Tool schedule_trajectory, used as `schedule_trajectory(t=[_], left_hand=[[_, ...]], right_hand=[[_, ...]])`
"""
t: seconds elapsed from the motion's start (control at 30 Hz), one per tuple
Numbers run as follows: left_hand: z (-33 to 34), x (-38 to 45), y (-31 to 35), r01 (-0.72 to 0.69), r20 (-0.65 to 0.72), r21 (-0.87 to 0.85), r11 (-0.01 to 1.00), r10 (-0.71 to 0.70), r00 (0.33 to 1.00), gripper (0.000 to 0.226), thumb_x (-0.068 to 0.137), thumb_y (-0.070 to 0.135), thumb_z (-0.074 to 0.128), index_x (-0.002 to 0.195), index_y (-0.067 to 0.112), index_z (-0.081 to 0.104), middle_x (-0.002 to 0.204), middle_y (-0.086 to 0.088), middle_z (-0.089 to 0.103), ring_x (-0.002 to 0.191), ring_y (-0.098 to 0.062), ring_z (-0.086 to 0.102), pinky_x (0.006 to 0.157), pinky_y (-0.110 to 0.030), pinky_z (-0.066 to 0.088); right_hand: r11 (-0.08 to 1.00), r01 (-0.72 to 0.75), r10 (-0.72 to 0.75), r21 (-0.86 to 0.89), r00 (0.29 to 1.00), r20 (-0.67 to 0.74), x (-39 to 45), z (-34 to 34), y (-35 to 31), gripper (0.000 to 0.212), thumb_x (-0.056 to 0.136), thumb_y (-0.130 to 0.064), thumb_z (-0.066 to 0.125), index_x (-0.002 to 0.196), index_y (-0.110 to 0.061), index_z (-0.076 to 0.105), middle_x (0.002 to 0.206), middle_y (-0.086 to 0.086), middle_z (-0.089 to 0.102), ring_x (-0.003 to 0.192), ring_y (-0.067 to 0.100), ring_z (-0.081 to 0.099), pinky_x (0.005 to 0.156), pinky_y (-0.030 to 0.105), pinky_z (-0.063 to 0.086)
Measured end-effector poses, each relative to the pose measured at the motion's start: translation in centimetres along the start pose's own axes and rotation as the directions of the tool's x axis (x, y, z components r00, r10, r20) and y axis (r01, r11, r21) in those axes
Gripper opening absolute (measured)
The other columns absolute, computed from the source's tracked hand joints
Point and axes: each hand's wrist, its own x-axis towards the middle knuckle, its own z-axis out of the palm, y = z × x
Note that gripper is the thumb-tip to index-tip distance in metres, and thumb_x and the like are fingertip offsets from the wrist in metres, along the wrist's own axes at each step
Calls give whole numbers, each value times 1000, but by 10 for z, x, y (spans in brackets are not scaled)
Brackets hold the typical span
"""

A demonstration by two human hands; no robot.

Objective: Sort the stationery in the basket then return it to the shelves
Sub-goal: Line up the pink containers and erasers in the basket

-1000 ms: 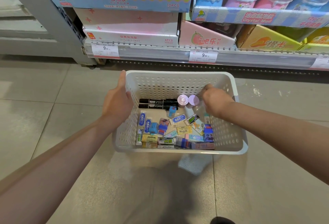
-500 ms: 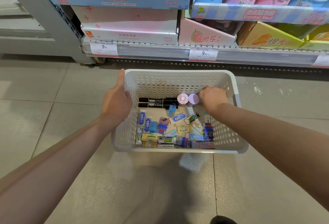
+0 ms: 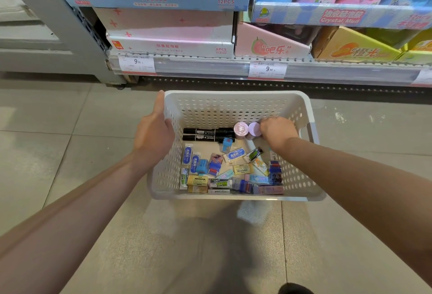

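Two hands at a white basket (image 3: 236,97) of stationery on the floor below the shelf.

The left hand (image 3: 153,133) grips the basket's left rim, thumb outside along the wall. Inside, two black markers (image 3: 205,134) lie along the far wall, erasers (image 3: 230,172) scattered nearer. Right of the markers stand a pink cap (image 3: 240,128) and a lilac cap (image 3: 254,129); the right hand (image 3: 278,130) has fingers curled at the lilac one, the grip hidden.

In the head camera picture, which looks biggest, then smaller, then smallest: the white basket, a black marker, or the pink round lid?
1. white basket, by far the largest.
2. black marker, long and thin.
3. pink round lid, the smallest.
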Motion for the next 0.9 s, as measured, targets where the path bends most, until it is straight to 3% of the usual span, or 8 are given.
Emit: schedule_trajectory(t=[0.2, 0.37, 0.53, 0.67, 0.9], left_hand=[[-2, -2, 2, -14, -4, -18, 1000, 14, 1000, 65, 98, 9, 42, 152, 17, 8, 76, -14, 61, 55, -24, 56, 54, -34, 50], [-2, -2, 2, -14, -4, -36, 999, 14, 1000, 65, 98, 8, 42, 152, 18, 8, 71, -10, 57, 51, -18, 51, 53, -33, 48], [-1, -1, -1, -37, 2, -56, 998, 37, 999, 66, 97, 7, 43, 152, 17, 9, 78, -12, 62, 57, -24, 58, 58, -40, 55], [0, -1, -1, -42, -9, -41, 998, 41, 999, 67, 97, 7, 44, 152, 17, 8, 84, -13, 63, 61, -27, 61, 60, -42, 56], [0, 0, -1, -35, -8, -39, 999, 35, 999, 67, 97, 7, 44, 152, 17, 8, 86, -11, 61, 65, -26, 61, 61, -38, 55]], right_hand=[[1000, -2, 2, 21, 1000, 16, 0, -2, 0, 33, 92, -6, 52, 125, -2, 45, 121, 14, 59, 109, 31, 59, 80, 37, 51], [999, 6, -9, 38, 998, 64, -1, -7, 1, 27, 94, -6, 47, 120, -5, 54, 120, 14, 60, 107, 31, 59, 81, 36, 50], [989, -32, 9, 146, 987, 158, -3, -18, 2, 32, 96, -9, 38, 122, 1, 54, 127, 19, 56, 117, 35, 54, 91, 37, 44], [990, -49, 33, 129, 992, 119, -3, -14, 4, 25, 94, -9, 47, 114, -2, 60, 118, 15, 62, 105, 32, 62, 82, 36, 51], [992, 3, -12, 130, 998, 70, -4, -19, 9, 22, 91, -10, 54, 110, -7, 63, 109, 12, 65, 98, 29, 64, 71, 31, 49]])
